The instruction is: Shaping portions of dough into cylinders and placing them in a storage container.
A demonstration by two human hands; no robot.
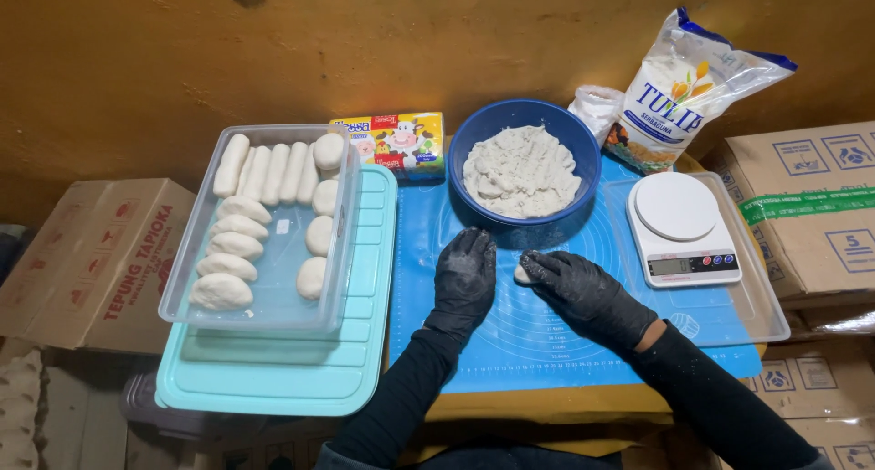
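Both sleeved forearms enter from the near edge. Right hand [583, 292], black-gloved, fingers curled around a small dough piece [521, 273] resting on the blue mat [510, 342]. Left hand [465, 274] lies flat beside it, fingers narrow and together, holding nothing, just left of the piece. Judged step: shaping one portion; next move would need rolling pressure from both palms. Far of hands: blue bowl [474, 137] of dough. Right: white scale [684, 228] on a clear tray; flour bag [679, 92] far right. Left: clear tub [273, 283] of shaped pieces on a teal lid [273, 379]. Colourful packet [392, 142] behind. Cardboard boxes [96, 251] both sides, ochre wall [365, 41].
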